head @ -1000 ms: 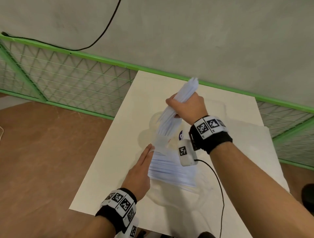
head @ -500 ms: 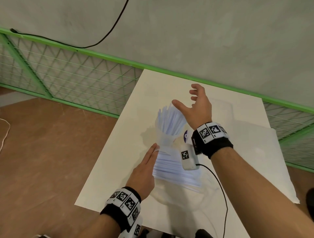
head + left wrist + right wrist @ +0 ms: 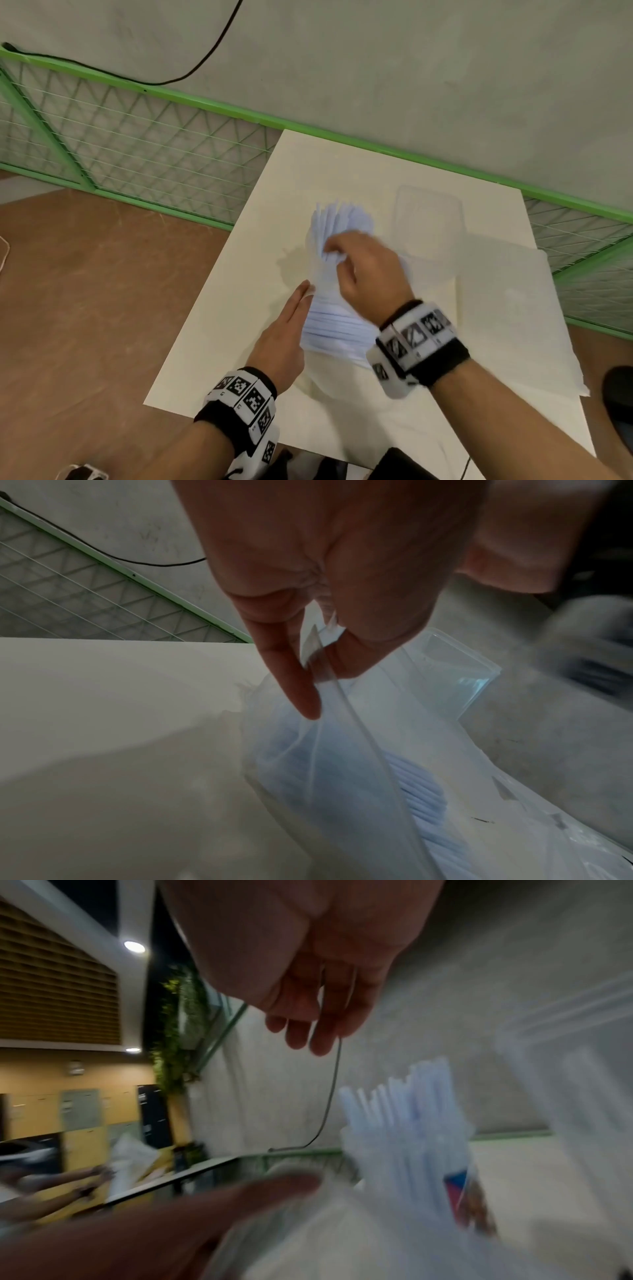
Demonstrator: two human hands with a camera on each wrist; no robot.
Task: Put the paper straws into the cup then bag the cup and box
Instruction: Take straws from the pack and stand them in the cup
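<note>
White paper straws form two bunches: one standing in the cup [image 3: 455,1199] just under the right hand [image 3: 368,270], one [image 3: 337,329] lying in a clear bag [image 3: 342,764] beside the left hand [image 3: 281,346]. The right hand's fingers hang relaxed, holding nothing. Only the left wrist view shows the left hand pinching the bag's edge (hidden from above). One clear box [image 3: 430,219] sits beyond the right hand.

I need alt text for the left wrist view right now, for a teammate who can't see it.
The left hand pinches the edge of a clear plastic bag between thumb and fingers, holding it up off the white table. White paper straws lie inside the bag, and a clear plastic box sits behind it.
</note>
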